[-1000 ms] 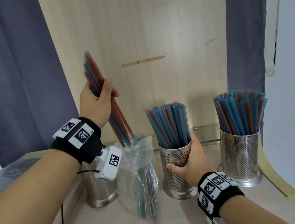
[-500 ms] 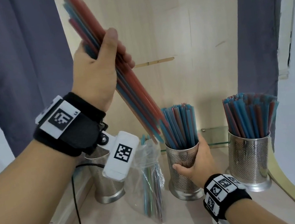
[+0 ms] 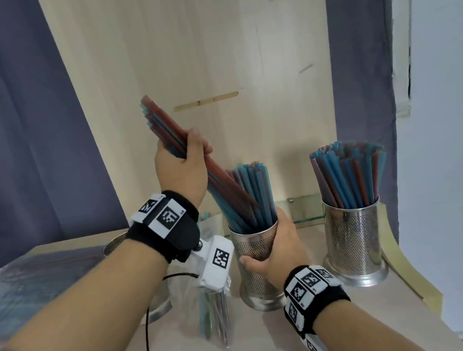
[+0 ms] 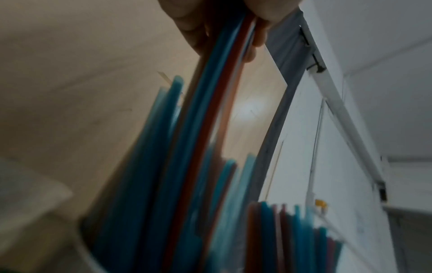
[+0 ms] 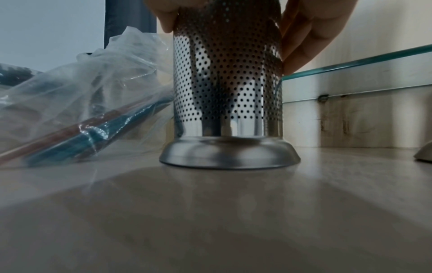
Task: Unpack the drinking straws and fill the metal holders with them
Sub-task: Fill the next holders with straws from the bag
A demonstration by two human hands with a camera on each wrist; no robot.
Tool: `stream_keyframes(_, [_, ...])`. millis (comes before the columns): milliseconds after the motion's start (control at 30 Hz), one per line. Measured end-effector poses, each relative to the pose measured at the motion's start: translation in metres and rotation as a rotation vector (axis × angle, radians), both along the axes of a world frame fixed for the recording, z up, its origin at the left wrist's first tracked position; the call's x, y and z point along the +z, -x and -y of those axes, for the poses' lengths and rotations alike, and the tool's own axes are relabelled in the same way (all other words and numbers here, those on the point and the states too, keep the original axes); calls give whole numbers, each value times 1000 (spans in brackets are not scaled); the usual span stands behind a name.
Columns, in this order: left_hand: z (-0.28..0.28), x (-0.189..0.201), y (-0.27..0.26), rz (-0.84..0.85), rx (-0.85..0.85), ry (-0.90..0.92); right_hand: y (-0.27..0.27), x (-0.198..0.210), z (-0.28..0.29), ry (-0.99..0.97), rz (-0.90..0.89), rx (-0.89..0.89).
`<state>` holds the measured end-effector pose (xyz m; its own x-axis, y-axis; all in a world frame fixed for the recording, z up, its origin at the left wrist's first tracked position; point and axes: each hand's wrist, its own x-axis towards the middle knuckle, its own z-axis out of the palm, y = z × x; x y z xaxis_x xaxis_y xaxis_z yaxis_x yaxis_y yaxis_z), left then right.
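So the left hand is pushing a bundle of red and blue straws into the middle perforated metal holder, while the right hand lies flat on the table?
Not quite. The right hand grips the middle perforated metal holder to steady it, as the head and right wrist views show. The left hand does feed the bundle of red and blue straws into it.

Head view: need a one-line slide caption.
Left hand feeds a tilted bundle of straws into the middle holder, gripped by the right hand; plastic bag alongside.
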<state>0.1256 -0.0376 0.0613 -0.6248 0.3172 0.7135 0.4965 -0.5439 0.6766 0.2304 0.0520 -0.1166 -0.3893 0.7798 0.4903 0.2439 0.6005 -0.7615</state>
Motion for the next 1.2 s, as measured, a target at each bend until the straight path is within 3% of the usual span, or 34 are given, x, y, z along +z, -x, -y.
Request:
stream_keyframes(333, [-3, -29, 8, -172, -18, 251, 2, -4, -2, -9, 15, -20])
stream_keyframes(533, [-25, -46, 21, -177, 20, 394, 4, -5, -2, -11, 14, -32])
stream_keyframes(700, [-42, -66, 18, -384, 162, 588, 4, -5, -1, -19, 25, -30])
stream_keyframes(967, [-36, -68, 18, -493, 214, 479, 4, -5, -2, -34, 36, -29])
stream_keyframes(1200, [-26, -73, 44, -402, 86, 451, 4, -6, -5, -42, 16, -25])
